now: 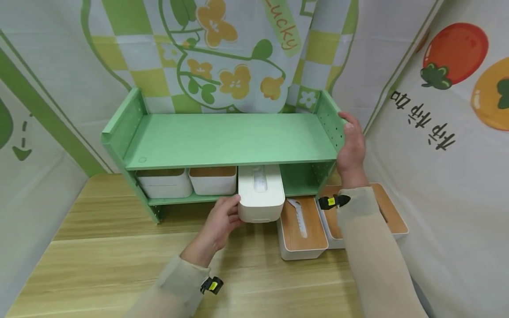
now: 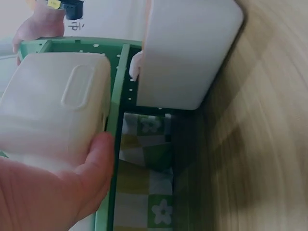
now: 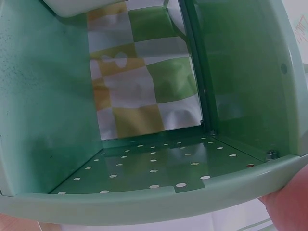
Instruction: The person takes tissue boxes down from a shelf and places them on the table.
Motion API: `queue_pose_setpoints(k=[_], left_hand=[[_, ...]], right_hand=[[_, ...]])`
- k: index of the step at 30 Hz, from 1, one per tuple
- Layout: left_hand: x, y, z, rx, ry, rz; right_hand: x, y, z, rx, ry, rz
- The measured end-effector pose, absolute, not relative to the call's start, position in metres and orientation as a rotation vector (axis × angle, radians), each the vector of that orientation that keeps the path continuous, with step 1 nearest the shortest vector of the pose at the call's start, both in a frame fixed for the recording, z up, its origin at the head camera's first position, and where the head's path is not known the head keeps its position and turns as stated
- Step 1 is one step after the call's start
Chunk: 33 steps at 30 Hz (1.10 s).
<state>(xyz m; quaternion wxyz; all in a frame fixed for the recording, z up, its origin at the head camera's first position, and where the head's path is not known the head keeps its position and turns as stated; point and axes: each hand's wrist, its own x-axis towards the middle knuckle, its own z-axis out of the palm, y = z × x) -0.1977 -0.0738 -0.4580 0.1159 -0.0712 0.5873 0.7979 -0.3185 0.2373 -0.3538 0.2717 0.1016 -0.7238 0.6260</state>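
Observation:
My left hand (image 1: 218, 223) grips a white tissue box (image 1: 260, 212) by its left side, near the front corner. The box has a long slot in its lid, and its rear part is under the top board of a green shelf unit (image 1: 234, 137). In the left wrist view, the thumb (image 2: 98, 154) lies along the box's side. My right hand (image 1: 351, 148) rests against the right side panel (image 1: 328, 117) of the shelf unit, fingers at its edge. Only a bit of that hand shows at the lower right of the right wrist view.
Two white bins (image 1: 164, 185) (image 1: 213, 182) stand on the lower shelf to the left. A wood-lidded box (image 1: 304, 254) with a white strip on top sits on the table (image 1: 119, 260) at front right. More wood-lidded boxes (image 1: 387, 207) lie behind my right forearm. Printed fabric hangs behind.

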Motion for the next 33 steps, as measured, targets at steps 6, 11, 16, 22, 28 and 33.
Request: queue_pose_setpoints(k=[6,11,16,22,28,33], left_hand=[[-0.210,-0.076,-0.454,-0.209,1.629,2.318],[-0.218,-0.076,-0.451,-0.262,1.576,2.294],[-0.219,-0.078,-0.449,-0.251,1.542,2.252],[-0.222,-0.079,-0.447,-0.246,1.483,2.241],[-0.227,-0.082,-0.449,-0.257,1.474,2.208],[-0.227,-0.084,-0.453,-0.250,1.511,2.185]], right_hand=[[-0.319,0.237,-0.354,0.278,-1.946,1.697],[-0.321,0.238,-0.356,0.276,-1.949,1.680],[-0.320,0.239,-0.355,0.264,-1.944,1.720],[-0.319,0.240,-0.353,0.252,-1.961,1.660],[-0.318,0.238,-0.353,0.246,-1.961,1.668],[-0.319,0.237,-0.353,0.256,-1.936,1.702]])
